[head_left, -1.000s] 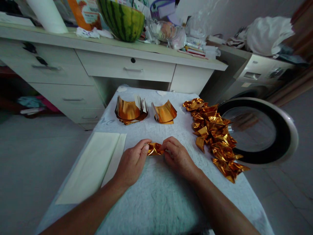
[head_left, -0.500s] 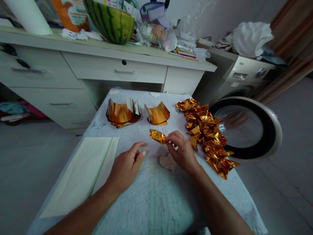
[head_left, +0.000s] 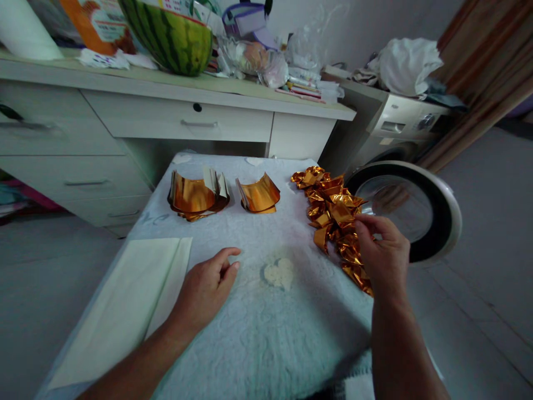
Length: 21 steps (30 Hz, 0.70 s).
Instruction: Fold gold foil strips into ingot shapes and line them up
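Observation:
My right hand (head_left: 385,253) is over the pile of folded gold foil papers (head_left: 322,221) on the right of the table. Its thumb and forefinger pinch a folded gold foil paper (head_left: 343,213), which blends into the pile around it. My left hand (head_left: 204,286) rests near the middle of the cloth with nothing in it, thumb and forefinger apart. Beyond the hands lie two stacks of curved gold foil sheets, a larger stack (head_left: 194,194) at the left and a smaller stack (head_left: 260,194) beside it.
Folded pale sheets (head_left: 112,300) lie on the table's left side. A patterned cloth (head_left: 254,322) covers the table. Behind stands a white drawer desk (head_left: 145,114) with a cut watermelon (head_left: 170,41) on top. An open washing machine door (head_left: 452,222) juts out by the right edge.
My right hand has carried the folded gold foil paper from the middle of the table rightward to the pile. My left hand has barely moved. The view has shifted slightly right.

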{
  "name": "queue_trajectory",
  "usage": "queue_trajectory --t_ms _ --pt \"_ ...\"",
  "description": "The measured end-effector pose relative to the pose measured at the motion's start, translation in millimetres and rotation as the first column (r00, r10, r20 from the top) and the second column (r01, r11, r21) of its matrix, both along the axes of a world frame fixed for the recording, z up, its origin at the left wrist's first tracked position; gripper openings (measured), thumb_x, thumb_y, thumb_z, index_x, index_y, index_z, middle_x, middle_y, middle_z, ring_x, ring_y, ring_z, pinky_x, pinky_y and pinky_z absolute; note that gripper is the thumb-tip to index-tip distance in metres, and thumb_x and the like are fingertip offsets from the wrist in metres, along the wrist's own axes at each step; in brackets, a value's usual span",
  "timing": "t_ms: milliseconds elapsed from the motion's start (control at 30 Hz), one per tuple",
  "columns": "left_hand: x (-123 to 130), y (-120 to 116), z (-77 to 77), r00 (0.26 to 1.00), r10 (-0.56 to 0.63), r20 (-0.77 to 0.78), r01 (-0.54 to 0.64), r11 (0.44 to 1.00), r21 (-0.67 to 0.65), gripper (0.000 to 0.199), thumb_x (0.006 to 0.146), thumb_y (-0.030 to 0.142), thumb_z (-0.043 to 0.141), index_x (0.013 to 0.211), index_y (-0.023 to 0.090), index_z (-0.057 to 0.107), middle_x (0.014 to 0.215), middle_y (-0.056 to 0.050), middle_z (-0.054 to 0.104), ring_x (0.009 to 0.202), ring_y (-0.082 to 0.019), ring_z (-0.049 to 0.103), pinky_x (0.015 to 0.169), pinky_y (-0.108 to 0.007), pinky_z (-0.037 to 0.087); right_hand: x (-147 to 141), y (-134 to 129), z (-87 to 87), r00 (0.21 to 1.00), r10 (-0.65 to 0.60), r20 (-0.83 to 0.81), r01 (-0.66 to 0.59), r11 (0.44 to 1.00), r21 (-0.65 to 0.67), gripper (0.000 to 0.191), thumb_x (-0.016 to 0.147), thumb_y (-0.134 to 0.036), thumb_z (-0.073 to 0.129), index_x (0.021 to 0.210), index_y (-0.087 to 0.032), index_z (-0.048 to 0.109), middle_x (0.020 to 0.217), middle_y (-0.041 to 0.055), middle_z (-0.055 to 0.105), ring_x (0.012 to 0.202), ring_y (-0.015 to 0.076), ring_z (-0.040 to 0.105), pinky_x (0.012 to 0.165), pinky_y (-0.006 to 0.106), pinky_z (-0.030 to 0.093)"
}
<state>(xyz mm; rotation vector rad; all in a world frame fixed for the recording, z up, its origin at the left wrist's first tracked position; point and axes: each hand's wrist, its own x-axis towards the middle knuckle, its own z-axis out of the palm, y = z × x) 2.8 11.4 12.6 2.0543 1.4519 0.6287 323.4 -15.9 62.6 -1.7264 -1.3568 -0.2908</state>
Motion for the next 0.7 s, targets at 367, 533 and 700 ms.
queue_trajectory --t_ms 367,533,700 --pt "-1 0 -1.9 1.000 0.000 -0.006 0.000 1.000 0.007 0.032 0.092 0.038 0.042 0.108 0.021 0.064 0.057 0.006 0.054 0.053 -0.016 0.057 0.051 -0.026 0.037 27 20 5.0 0.979 -0.170 -0.115 0.178 0.982 0.058 0.020 0.079 -0.034 0.065 0.086 -0.017 0.072 0.069 0.0030 0.067 0.062 0.0169 0.059 0.064 0.031 0.046" --pt "0 0 -0.5 1.000 -0.002 -0.004 0.002 1.000 -0.015 0.032 0.093 0.038 0.042 0.109 0.021 0.064 0.059 0.005 0.056 0.055 -0.016 0.058 0.052 -0.026 0.038 20 19 5.0 0.976 -0.188 -0.106 0.194 0.980 0.051 0.021 0.081 -0.032 0.064 0.093 -0.017 0.070 0.070 0.0019 0.065 0.063 0.0161 0.058 0.066 0.031 0.046" --pt "0 0 -0.6 1.000 -0.007 -0.012 0.007 1.000 -0.020 0.032 0.093 0.037 0.042 0.109 0.020 0.064 0.059 0.005 0.055 0.057 -0.017 0.059 0.053 -0.026 0.039 -1 17 6.8 0.993 -0.099 0.060 0.094 0.992 0.086 0.014 0.084 -0.029 0.062 0.092 -0.018 0.068 0.080 0.0039 0.066 0.073 0.0185 0.060 0.073 0.034 0.048"
